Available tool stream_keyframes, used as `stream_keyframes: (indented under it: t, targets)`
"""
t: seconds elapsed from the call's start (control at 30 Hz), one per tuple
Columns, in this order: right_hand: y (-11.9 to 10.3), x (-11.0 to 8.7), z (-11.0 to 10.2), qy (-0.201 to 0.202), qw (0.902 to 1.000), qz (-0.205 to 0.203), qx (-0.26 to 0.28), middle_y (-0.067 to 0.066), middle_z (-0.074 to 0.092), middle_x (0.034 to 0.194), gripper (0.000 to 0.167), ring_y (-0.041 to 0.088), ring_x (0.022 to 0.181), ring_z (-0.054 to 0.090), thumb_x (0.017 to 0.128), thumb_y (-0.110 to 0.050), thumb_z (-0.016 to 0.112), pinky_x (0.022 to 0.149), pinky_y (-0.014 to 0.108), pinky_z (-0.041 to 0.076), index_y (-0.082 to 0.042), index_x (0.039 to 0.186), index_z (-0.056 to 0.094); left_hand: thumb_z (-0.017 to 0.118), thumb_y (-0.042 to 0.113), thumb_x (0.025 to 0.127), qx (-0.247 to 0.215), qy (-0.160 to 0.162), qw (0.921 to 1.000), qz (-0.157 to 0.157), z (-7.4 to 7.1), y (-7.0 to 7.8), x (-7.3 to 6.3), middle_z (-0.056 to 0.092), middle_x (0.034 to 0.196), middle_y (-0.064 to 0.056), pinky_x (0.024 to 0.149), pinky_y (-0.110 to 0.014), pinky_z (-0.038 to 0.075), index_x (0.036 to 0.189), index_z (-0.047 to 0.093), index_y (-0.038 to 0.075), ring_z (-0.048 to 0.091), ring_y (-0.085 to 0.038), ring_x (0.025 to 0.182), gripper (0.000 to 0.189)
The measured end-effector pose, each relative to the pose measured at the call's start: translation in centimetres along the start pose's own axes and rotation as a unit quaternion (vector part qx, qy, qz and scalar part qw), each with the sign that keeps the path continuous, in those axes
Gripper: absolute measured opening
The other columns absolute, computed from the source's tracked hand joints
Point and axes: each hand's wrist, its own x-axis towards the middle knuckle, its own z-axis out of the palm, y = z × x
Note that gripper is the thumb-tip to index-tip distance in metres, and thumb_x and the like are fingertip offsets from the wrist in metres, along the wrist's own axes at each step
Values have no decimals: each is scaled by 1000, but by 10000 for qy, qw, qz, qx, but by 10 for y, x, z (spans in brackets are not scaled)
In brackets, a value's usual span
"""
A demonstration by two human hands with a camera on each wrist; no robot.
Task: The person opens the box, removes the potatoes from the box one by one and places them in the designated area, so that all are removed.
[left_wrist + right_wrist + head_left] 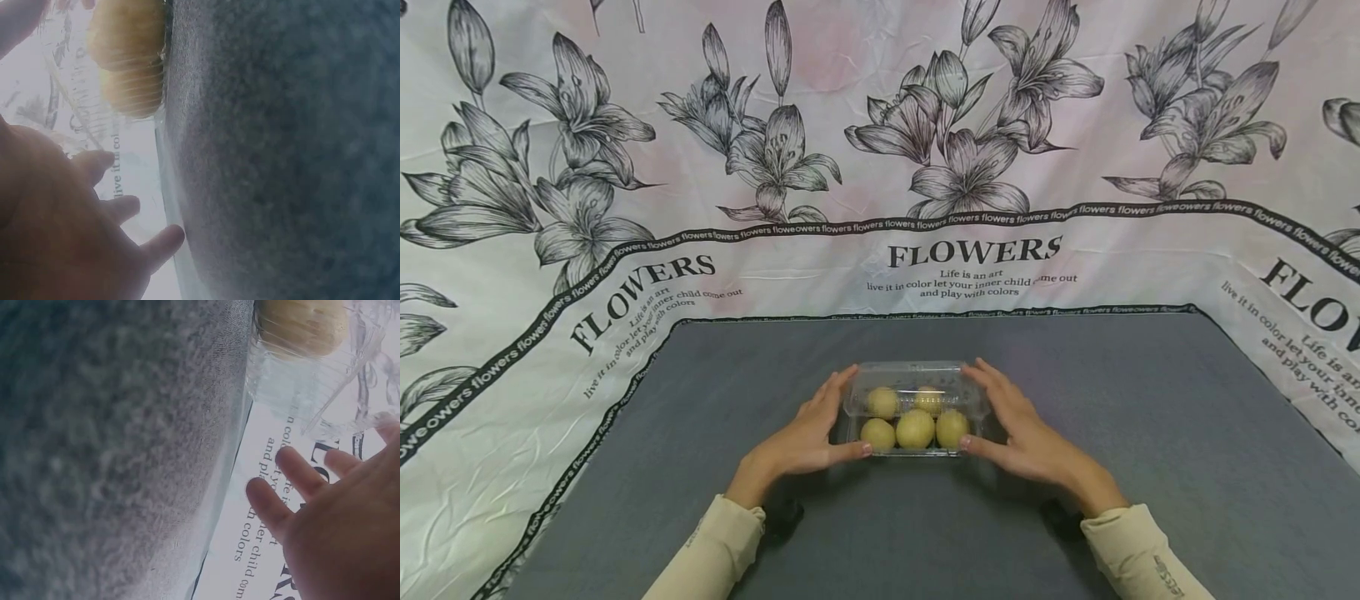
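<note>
1. Head view: the box (917,452), clear plastic, was between the person's two hands, around the middle of the grey table (917,533). Couldn't tell if its bottom was flat on the table or a hair above it.
2. Five yellowish balls (915,429) showed inside, three in front and two behind. The front ones were pretty easy to see, the back pair sat under shiny plastic.
3. The lid (917,377) was clear too and slanted over the back row. Honestly couldn't tell how far down it was.
4. Left hand (805,437): spread wide along the box's left end, thumb at the front corner, fingertips up by the back one. The left wrist view had three fingers sticking out straight with gaps between them.
5. Right hand (1033,442): basically a mirror copy, also wide, thumb at the front right corner and fingers reaching to the back right. Its wrist view showed straight, spread fingers too.
6. Both sleeves (715,546) were pale and ended at the wrists.
7. Behind all that hung a white cloth (820,275) with black line-drawn lilies and "FLOWERS" printed across it, bordering the table's far edge.
</note>
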Motion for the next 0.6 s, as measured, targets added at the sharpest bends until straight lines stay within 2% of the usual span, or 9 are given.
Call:
stream_keyframes:
  t: [0.13,0.3,0.43,0.6]
  targets:
    - [-1,2,-1,74,10000,-30,27,16,17,169,92,49,152,20,92,-34,74,110,80,19,-21,163,18,73,52,90,-75,-7,9999,-114,-1,-1,0,15,172,-6,121,-70,11,164,-1,29,6,-33,160,108]
    - [-4,5,-2,137,9997,60,211,12,24,167,96,41,151,25,92,-31,76,112,73,25,-22,164,13,76,55,87,-273,28,9995,-128,-2,-4,0,18,170,-10,121,-70,12,164,-1,28,22,-32,157,112]
    - [-6,9,-3,203,9988,120,426,15,21,167,97,42,150,27,93,-28,75,109,74,30,-26,164,8,77,56,86,-306,38,9995,-72,-2,-6,0,18,171,-5,121,-70,11,164,-3,25,14,-32,159,115]
    - [-8,13,-2,361,9972,98,642,20,23,165,101,44,147,31,94,-24,74,109,74,32,-23,165,3,77,55,86,-156,140,9998,61,-2,-7,1,21,171,-2,120,-71,14,163,7,21,10,-35,159,110]
